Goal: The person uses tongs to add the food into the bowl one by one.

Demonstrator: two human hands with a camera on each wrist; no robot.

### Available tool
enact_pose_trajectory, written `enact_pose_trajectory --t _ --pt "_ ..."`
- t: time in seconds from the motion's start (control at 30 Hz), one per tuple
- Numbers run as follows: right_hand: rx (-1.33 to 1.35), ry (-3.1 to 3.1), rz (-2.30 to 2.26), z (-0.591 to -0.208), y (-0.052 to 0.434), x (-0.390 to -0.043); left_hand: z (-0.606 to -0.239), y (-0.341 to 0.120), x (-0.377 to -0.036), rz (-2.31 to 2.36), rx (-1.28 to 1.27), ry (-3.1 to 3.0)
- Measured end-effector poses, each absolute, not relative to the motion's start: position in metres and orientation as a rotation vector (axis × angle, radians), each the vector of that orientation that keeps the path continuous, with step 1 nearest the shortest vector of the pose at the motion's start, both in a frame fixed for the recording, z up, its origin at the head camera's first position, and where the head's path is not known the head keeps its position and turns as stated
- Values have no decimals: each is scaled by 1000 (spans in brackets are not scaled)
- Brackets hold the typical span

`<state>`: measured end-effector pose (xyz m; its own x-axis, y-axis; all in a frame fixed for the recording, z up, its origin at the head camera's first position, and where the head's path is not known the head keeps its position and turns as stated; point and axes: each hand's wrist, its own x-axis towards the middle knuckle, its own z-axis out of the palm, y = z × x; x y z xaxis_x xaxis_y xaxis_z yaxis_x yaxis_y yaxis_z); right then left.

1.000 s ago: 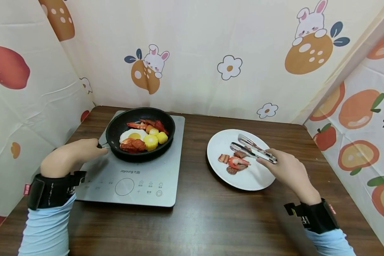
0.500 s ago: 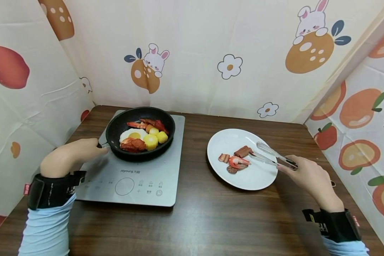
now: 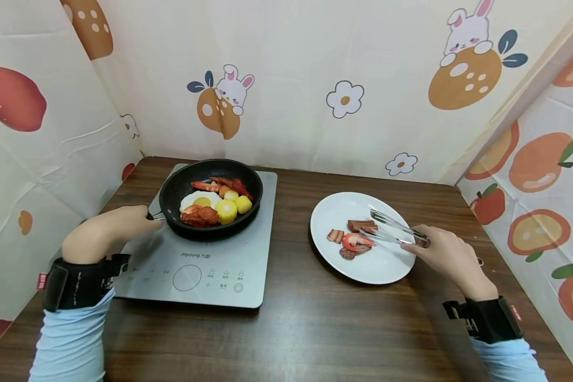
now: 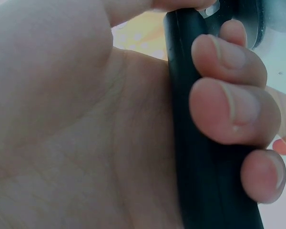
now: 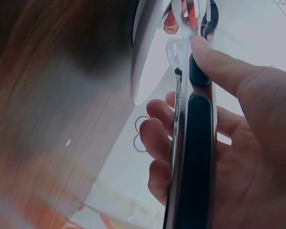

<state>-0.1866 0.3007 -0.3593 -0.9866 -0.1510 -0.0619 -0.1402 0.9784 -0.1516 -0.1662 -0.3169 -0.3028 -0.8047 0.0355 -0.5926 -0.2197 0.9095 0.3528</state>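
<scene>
- Left hand [image 3: 106, 233]: fingers curled fully round the black pan handle [image 4: 200, 143]; the left wrist view confirms a closed wrap, thumb over the top; grip clamped on the handle.
- Frying pan [image 3: 210, 197]: sits on the grey induction hob [image 3: 191, 265] at the far left of the worktop [image 3: 291, 329]; it holds a fried egg [image 3: 198, 201], yellow corn pieces [image 3: 225, 211], red meat slices and a shrimp at the far rim.
- Right hand [image 3: 446, 257]: holds the metal tongs [image 3: 393, 232] near their hinge end, thumb on top and fingers beneath, as the right wrist view shows; grip clamped on the tongs.
- Tongs: arms stand slightly apart; tips lie over the white plate [image 3: 387, 270], beside the brown sausage piece [image 3: 361, 225]; whether they touch it cannot be told.
- Plate: right of the hob, well apart from the pan; it carries the sausage piece, a shrimp [image 3: 355, 242], a bacon strip [image 3: 335, 235] and a darker slice at the near edge.
- Handling judgement: tongs are stiff, light and sprung, with smooth steel likely to slip; best held on the dark padded section of the arms [image 5: 193, 181]; food pieces look small, light and possibly greasy, so a hold across the middle suits them; the pan looks heavier, and the handle is the sound place to steady it.
</scene>
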Motion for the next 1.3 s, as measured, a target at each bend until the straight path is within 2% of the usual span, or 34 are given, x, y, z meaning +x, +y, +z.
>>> enact_pose_trajectory --t 0.57,1.3 --pt "-287 3083 -277 -365 281 -193 -303 -316 -167 486 -97 2478" --pt "-142 3148 -369 -364 266 -192 -300 -315 -168 522 -142 2437"
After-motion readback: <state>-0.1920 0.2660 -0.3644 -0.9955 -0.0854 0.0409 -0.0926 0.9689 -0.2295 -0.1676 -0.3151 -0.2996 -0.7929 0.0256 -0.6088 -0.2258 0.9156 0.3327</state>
